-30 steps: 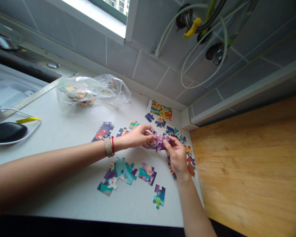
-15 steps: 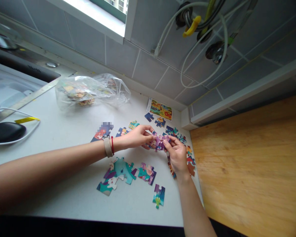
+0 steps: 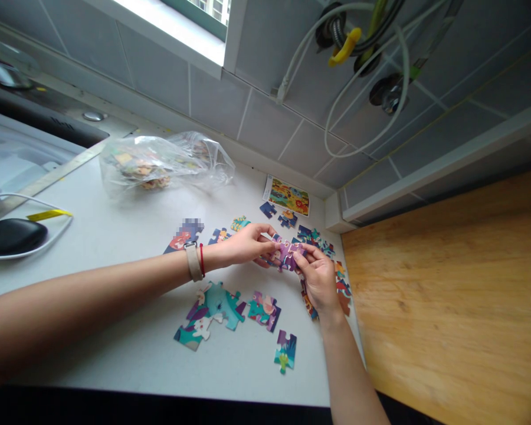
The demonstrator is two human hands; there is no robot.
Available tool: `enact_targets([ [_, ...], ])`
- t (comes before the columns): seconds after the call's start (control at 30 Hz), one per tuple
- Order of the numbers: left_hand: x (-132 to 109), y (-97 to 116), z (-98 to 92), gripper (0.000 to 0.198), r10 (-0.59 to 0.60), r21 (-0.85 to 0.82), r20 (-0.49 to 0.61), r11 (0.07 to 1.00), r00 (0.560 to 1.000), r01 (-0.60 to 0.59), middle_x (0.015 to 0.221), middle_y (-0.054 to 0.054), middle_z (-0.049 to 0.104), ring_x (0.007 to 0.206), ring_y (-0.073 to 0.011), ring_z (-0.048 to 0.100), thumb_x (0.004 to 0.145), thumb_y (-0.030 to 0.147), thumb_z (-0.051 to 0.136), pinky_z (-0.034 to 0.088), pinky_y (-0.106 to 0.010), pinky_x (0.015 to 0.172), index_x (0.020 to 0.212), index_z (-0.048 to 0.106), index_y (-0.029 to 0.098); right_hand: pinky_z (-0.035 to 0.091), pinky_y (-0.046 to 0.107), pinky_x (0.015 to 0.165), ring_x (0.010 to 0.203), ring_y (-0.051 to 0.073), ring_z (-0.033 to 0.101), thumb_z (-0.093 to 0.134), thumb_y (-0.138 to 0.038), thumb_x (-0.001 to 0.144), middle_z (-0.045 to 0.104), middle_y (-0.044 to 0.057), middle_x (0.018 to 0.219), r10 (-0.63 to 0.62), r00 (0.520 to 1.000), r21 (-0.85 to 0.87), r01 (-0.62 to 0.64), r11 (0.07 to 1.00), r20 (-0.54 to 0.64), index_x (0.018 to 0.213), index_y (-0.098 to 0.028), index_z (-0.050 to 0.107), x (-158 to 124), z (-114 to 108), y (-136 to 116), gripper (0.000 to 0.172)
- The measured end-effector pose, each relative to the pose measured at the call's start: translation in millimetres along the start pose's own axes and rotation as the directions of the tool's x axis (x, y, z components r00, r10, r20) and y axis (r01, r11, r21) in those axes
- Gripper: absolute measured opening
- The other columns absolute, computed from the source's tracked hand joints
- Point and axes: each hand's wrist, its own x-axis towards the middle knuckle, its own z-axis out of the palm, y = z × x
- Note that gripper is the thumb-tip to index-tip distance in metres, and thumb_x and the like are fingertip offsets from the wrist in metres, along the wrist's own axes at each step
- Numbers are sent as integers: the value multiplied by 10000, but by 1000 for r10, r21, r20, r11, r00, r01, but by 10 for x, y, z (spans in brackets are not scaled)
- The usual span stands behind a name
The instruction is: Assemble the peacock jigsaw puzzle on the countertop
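Note:
Between both hands are purple jigsaw puzzle pieces [image 3: 287, 255], held just above the white counter [image 3: 248, 366]. My left hand [image 3: 254, 243] pinches their left side, and my right hand [image 3: 317, 273] grips the right side with the thumb on top. Fingers cover parts of the pieces. Nearer to me lie a joined teal elephant section [image 3: 219, 304], a pink and teal section [image 3: 264, 311] and a single purple-green piece [image 3: 285, 352]. Several other pieces [image 3: 310, 236] lie beyond and beside my right hand.
A clear plastic bag [image 3: 163, 162] with puzzle pieces sits at the back left, and a picture card [image 3: 287, 196] near the wall. At far left are a black mouse-shaped object [image 3: 13, 237] and a white cable. A wooden board [image 3: 442, 283] borders the counter's right side.
Hardly anything differs. Both hands keep their hold on the purple puzzle pieces, with only a slight shift of the fingers and pieces.

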Motion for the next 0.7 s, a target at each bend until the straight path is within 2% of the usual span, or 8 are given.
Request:
enact_targets([
  [0.27,-6,2,-4,346,4,-1,-1,1000,1000,-4,836,-73,771,820,-217,791,848,361,838,622,-287,665,971,575,172,436,231,485,510,102,547,947,-497,682,767,19,758,2,1000,25,-2,1000,-22,1006,-190,736,-2,14,4,494],
  [0.47,-17,22,12,310,-19,-5,-12,1000,1000,19,859,-75,775,825,-207,790,863,312,816,625,-279,667,981,569,167,435,217,478,502,93,547,962,-492,656,767,15,740,22,998,64,-19,998,-53,998,-187,724,-10,37,-24,516],
  [0.7,-24,12,8,335,-16,-28,-6,999,1000,16,880,-81,766,839,-215,789,859,309,828,635,-297,685,1004,561,166,439,233,490,509,103,547,951,-501,678,751,5,728,2,999,40,-1,999,-41,1004,-191,714,-2,35,-4,509],
])
